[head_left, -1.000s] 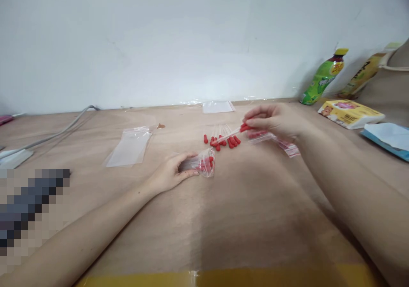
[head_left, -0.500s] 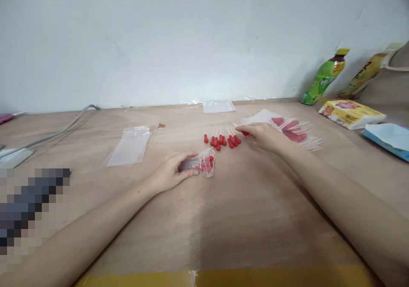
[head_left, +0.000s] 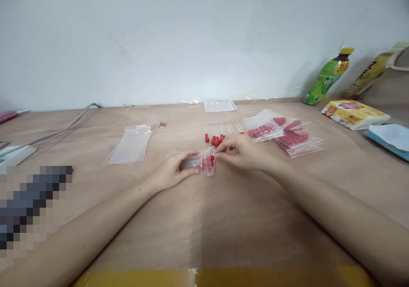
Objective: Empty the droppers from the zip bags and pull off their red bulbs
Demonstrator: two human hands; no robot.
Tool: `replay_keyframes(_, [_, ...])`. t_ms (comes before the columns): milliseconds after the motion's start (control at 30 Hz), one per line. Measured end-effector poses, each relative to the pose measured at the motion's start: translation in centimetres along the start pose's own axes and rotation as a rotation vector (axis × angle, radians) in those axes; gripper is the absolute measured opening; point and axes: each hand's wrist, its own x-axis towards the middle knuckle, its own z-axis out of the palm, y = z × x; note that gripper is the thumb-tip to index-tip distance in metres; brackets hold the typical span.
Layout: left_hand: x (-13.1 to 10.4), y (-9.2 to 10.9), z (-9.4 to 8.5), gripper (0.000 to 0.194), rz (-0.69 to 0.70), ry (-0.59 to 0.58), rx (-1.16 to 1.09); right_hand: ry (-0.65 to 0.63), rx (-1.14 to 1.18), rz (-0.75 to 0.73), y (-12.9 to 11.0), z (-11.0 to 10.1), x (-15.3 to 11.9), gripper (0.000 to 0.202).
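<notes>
My left hand [head_left: 174, 171] is curled around a clear zip bag [head_left: 209, 169], whose open end points right. Inside the bag lie several droppers with red bulbs [head_left: 207, 161]. My right hand [head_left: 236, 150] is pinched at the bag's mouth, its fingertips at the rim; what they hold, if anything, is hidden. Just behind it, loose droppers [head_left: 217, 140] with red bulbs and clear stems lie on the table, partly covered by the hand. Filled zip bags of red-bulbed droppers [head_left: 292, 137] overlap in a pile to the right.
Flat bags lie at left [head_left: 130, 144] and by the wall [head_left: 220, 105]. A grey cable [head_left: 72, 124] crosses the left side. On the right are a green bottle [head_left: 329, 78], a yellow tissue pack [head_left: 356, 114] and a blue packet [head_left: 390, 140]. Yellow tape [head_left: 143, 278] runs along the front edge.
My right hand has moved left and toward me, from the loose droppers to the bag's mouth. This uncovers more filled bags on the right. My left hand keeps its grip.
</notes>
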Motion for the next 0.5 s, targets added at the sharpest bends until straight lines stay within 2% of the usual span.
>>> replay_keyframes(100, [0.0,-0.1,0.1,0.049,0.030,0.023,-0.019,0.018,0.050,-0.018,-0.2,2.6,-0.2,0.016])
replay_keyframes(167, [-0.1,-0.1,0.1,0.047,0.048,0.031,-0.019,-0.006,0.048,-0.014,-0.2,3.5,-0.2,0.020])
replay_keyframes(300, [-0.1,0.0,0.0,0.042,0.055,0.010,-0.019,-0.082,-0.010,0.025,-0.4,3.7,0.1,0.028])
replay_keyframes(400, [-0.1,0.2,-0.1,0.042,0.055,-0.008,-0.040,-0.108,-0.015,0.058,-0.7,3.6,0.1,0.021])
replay_keyframes(500, [-0.1,0.4,-0.3,0.045,0.047,-0.024,-0.062,-0.078,0.021,0.072,-1.0,3.6,-0.2,0.015])
